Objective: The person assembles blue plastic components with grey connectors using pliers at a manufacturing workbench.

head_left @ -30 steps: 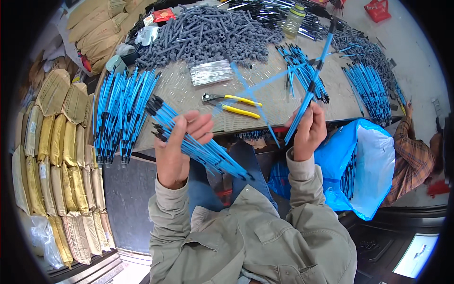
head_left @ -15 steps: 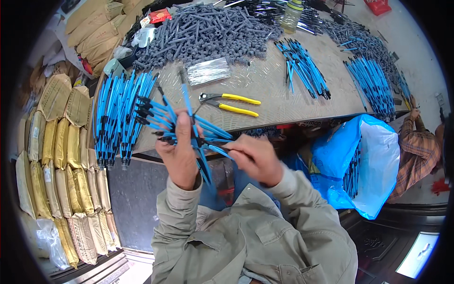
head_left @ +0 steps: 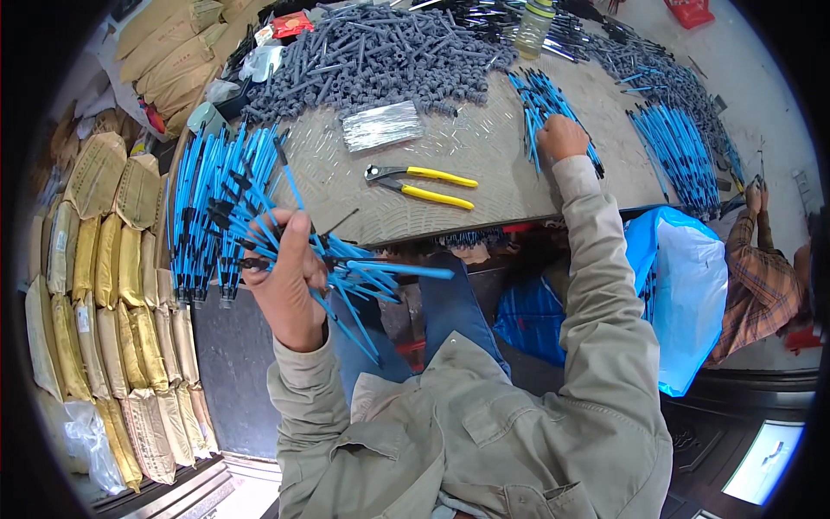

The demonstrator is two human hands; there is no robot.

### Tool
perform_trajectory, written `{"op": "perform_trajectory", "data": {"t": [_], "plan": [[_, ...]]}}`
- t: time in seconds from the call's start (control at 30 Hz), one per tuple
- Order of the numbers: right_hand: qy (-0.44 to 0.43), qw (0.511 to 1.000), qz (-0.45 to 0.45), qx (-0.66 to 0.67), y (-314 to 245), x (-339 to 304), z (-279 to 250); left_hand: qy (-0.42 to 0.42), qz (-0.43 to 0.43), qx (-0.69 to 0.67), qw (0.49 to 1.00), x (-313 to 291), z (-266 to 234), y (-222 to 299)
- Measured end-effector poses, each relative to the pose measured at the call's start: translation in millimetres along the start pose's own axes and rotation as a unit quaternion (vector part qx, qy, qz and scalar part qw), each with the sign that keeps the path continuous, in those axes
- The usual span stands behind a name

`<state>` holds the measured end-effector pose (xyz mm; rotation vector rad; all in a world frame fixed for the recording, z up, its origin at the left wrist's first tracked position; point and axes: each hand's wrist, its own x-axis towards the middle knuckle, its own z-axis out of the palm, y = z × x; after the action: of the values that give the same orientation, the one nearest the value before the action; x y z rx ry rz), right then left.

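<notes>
My left hand (head_left: 290,281) is closed around a fanned bundle of thin blue rods with black fittings (head_left: 367,275), held up over my lap near the table's front edge. My right hand (head_left: 562,137) reaches out over a loose pile of similar blue rods (head_left: 538,93) on the right part of the table. Its fingers are curled down onto that pile, and what they pinch, if anything, is hidden. Between my hands, pliers with yellow handles (head_left: 424,184) lie on the table, jaws to the left. Behind the pliers lies a flat bundle of silvery wires (head_left: 381,127).
A big heap of grey plastic parts (head_left: 380,60) covers the back of the table (head_left: 467,143). More blue rods lie at its left (head_left: 203,208) and right (head_left: 679,156). A clear bottle (head_left: 533,30) stands behind. At right are a blue bag (head_left: 683,294) and another person's plaid sleeve (head_left: 756,277).
My right hand has left the bundle at my left hand and moved far right onto the loose pile of blue rods. The left hand has shifted slightly left and down with its bundle.
</notes>
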<state>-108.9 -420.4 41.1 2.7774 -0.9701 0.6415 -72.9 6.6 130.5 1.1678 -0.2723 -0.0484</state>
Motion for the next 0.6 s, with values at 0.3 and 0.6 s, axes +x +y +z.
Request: {"op": "perform_trajectory", "data": {"t": [0.3, 0.6], "plan": [[-0.062, 0.773, 0.085, 0.626, -84, -126, -141, -0.085, -0.112, -0.035, 0.989, -8, 2, 8], [-0.339, 0.489, -0.046, 0.802, -135, -187, -140, -0.085, -0.066, -0.129, 0.986, 0, 13, 4]]}}
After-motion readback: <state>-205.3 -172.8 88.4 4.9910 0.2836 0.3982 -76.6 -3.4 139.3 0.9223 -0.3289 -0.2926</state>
